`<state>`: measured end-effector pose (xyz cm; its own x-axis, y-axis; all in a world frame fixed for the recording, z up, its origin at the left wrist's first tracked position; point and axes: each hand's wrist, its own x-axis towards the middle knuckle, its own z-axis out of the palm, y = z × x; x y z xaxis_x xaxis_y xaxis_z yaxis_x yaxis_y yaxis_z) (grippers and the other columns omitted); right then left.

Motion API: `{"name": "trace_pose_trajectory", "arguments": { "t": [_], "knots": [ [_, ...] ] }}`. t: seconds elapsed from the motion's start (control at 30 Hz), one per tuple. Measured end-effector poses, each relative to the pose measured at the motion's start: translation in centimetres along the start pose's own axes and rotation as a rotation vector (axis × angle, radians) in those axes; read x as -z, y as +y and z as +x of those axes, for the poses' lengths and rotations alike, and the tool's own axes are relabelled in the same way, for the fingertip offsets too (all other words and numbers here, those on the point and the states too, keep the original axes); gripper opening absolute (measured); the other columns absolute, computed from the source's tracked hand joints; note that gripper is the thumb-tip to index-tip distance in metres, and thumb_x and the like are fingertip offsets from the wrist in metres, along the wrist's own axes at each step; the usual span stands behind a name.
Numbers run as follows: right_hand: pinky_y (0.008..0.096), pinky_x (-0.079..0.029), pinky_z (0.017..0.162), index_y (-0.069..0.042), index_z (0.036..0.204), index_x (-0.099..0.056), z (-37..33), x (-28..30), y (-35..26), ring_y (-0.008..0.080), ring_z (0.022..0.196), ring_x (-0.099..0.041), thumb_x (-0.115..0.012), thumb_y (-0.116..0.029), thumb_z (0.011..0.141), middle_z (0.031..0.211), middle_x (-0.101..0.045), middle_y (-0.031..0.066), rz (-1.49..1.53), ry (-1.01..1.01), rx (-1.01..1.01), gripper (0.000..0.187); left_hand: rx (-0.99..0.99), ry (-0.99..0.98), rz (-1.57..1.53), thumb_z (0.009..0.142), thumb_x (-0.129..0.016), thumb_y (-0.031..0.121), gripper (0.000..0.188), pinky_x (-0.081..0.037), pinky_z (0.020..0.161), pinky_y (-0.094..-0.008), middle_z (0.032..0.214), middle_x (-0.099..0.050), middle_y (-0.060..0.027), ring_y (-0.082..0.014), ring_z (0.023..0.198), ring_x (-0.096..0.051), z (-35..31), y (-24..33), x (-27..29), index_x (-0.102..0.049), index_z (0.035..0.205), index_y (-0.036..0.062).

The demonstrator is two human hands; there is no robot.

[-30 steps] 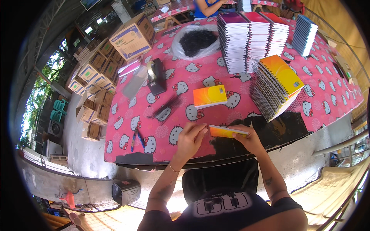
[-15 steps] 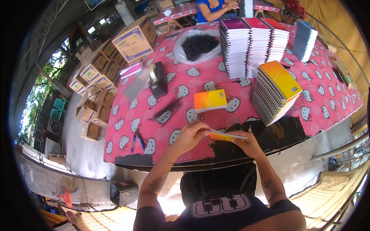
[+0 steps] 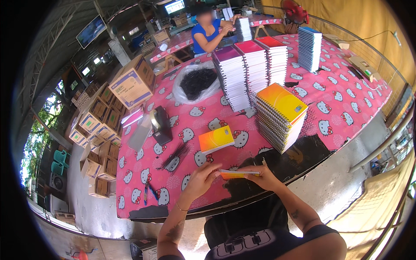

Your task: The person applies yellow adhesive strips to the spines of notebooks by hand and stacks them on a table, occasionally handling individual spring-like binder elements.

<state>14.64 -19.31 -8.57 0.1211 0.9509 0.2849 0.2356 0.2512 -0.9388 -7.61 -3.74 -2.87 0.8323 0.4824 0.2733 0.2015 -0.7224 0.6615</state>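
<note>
A thin orange-and-yellow notebook (image 3: 234,174) is held nearly edge-on over the near edge of the table. My right hand (image 3: 264,177) grips its right side, thumb on top. At its left end my left hand (image 3: 200,180) is closed, fingertips pinched against the edge; any small wire there is too fine to make out. Just beyond lies a small block of pages with an orange-yellow cover (image 3: 216,138). Dark wire coils (image 3: 174,157) are beside it on the left, and blue-handled pliers (image 3: 150,193) rest nearer the left edge.
A tall stack of yellow spiral notebooks (image 3: 281,115) stands right, with purple and red stacks (image 3: 249,71) and a blue one (image 3: 310,48) behind. A bag of black coils (image 3: 197,83), a tape dispenser (image 3: 161,125) and a carton (image 3: 133,82) sit left. Across, a person (image 3: 208,32) works.
My view has tilted up and swung, so the table things sit lower and further left, and more of the person opposite shows. Both hands keep hold of the notebook.
</note>
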Motion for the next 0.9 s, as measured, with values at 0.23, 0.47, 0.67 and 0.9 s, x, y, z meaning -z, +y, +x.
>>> {"name": "trace_pose_trajectory", "arguments": {
  "t": [0.23,0.47,0.67,0.9],
  "knots": [
    [0.0292,-0.051,0.094,-0.002,0.123,-0.068,-0.1,-0.2,0.4,0.0184,0.103,-0.069,-0.062,0.006,0.092,0.114,-0.074,0.0101,0.001,0.039,0.063,0.033,-0.034,0.025,0.008,0.093,-0.068,0.007,0.019,-0.052,0.068,-0.0372,0.091,-0.064,-0.0143,-0.0318,0.077,-0.065,-0.5,-0.6,-0.8,-0.069,0.111,0.0032],
    [0.0279,-0.052,0.090,-0.003,0.121,-0.070,-0.3,0.0,0.4,0.0157,0.101,-0.069,-0.064,0.006,0.091,0.111,-0.074,0.0106,0.009,0.047,-0.005,0.032,-0.133,0.050,0.014,0.093,-0.068,0.005,0.024,-0.055,0.069,-0.0340,0.099,-0.063,-0.0117,-0.0251,0.079,-0.067,0.6,0.9,-0.5,-0.066,0.116,0.0037],
    [0.0266,-0.049,0.092,-0.003,0.124,-0.068,-0.1,-0.2,0.3,0.0127,0.100,-0.066,-0.061,0.000,0.097,0.110,-0.073,0.0081,0.021,0.004,-0.085,0.029,-0.113,-0.013,0.099,0.092,-0.070,0.010,0.031,-0.054,0.068,-0.0369,0.101,-0.062,-0.0130,-0.0257,0.080,-0.066,0.0,-0.5,-0.6,-0.063,0.122,0.0060],
    [0.0267,-0.051,0.093,0.000,0.122,-0.069,0.0,-0.2,0.3,0.0120,0.102,-0.066,-0.066,-0.003,0.095,0.111,-0.074,0.0082,0.134,0.036,-0.155,0.028,-0.168,-0.003,0.138,0.093,-0.069,0.015,0.027,-0.052,0.067,-0.0378,0.091,-0.061,-0.0144,-0.0314,0.072,-0.063,0.9,-0.6,-0.3,-0.064,0.118,0.0063]
  ]
}}
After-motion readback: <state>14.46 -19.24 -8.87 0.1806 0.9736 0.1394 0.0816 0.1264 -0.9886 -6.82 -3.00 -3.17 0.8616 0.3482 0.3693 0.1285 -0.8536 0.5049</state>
